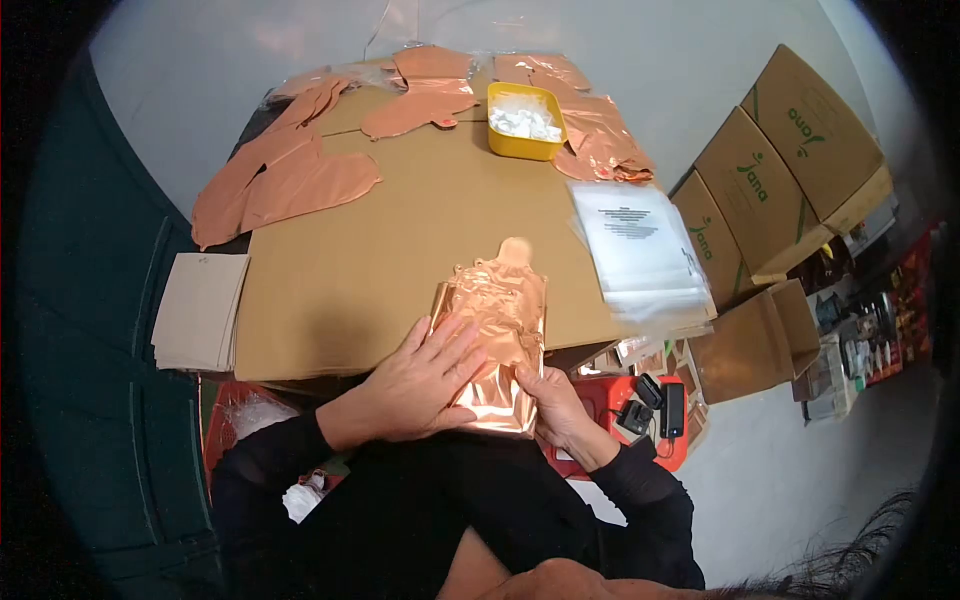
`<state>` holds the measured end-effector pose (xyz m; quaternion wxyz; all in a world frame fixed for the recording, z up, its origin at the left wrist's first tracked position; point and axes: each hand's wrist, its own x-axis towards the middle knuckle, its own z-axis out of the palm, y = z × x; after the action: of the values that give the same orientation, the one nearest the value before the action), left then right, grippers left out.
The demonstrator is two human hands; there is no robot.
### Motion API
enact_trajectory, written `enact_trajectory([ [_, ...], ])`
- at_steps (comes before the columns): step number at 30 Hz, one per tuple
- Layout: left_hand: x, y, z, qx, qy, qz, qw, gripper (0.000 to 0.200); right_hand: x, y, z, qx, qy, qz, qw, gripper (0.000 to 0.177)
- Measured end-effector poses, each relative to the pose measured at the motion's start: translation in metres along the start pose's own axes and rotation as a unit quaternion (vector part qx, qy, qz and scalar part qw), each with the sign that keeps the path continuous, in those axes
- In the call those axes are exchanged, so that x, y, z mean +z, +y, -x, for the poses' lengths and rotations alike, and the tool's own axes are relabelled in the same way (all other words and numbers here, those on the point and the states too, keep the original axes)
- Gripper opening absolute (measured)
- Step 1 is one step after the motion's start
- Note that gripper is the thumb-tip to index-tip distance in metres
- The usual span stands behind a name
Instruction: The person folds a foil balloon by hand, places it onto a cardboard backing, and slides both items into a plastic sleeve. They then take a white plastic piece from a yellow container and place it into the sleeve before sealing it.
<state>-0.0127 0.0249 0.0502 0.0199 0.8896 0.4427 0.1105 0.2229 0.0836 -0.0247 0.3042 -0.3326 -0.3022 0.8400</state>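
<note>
L hand (420, 378) lies flat on top of folded copper foil piece (505, 325), fingers slightly apart; R hand (560, 405) grips its R side, thumb on top, other fingers mostly hidden. Foil piece is at near edge of counter (400, 230), rounded tab pointing away from the person. Clear printed bags (635, 245) lie to its R; yellow tub (528, 150) w/ white bits sits farther back, nr. more copper sheets (300, 185). Pale card stack (200, 310) at far L.

Dressed in black, with long, thin-looking, slightly creased black fabric sleeves (650, 490) stopping short of the bare wrists (592, 445), and plain matte black cloth (435, 495) covering the lap.
</note>
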Motion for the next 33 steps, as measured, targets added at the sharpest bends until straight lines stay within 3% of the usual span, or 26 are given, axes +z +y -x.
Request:
enact_trajectory([
  [3, 0.000, 0.005, 0.007, -0.054, 0.131, 0.151, 0.978, 0.045, 0.004, -0.001, 0.011, -0.006, -0.007, -0.003, 1.000, 0.033],
  [6, 0.009, 0.016, 0.031, -0.170, 0.313, 0.207, 0.911, 0.024, -0.003, 0.003, 0.016, 0.006, -0.028, -0.009, 1.000, 0.031],
  [9, 0.029, 0.027, 0.048, -0.295, 0.352, 0.244, 0.854, 0.012, -0.010, 0.009, 0.017, 0.000, -0.058, 0.004, 0.998, 0.031],
  [14, 0.061, 0.034, 0.043, -0.369, 0.361, 0.475, 0.712, 0.013, 0.001, 0.014, 0.025, 0.001, -0.060, 0.034, 0.998, 0.028],
  [23, 0.061, 0.032, 0.046, -0.385, 0.329, 0.607, 0.613, 0.008, -0.006, 0.031, 0.023, -0.012, -0.061, 0.075, 0.995, 0.028],
  [29, 0.069, 0.031, 0.053, -0.390, 0.354, 0.605, 0.597, 0.008, 0.013, 0.026, 0.029, 0.017, -0.066, 0.036, 0.997, 0.030],
  [33, 0.059, 0.035, 0.047, -0.400, 0.368, 0.670, 0.505, 0.012, 0.001, 0.031, 0.025, 0.025, -0.087, 0.038, 0.995, 0.032],
])
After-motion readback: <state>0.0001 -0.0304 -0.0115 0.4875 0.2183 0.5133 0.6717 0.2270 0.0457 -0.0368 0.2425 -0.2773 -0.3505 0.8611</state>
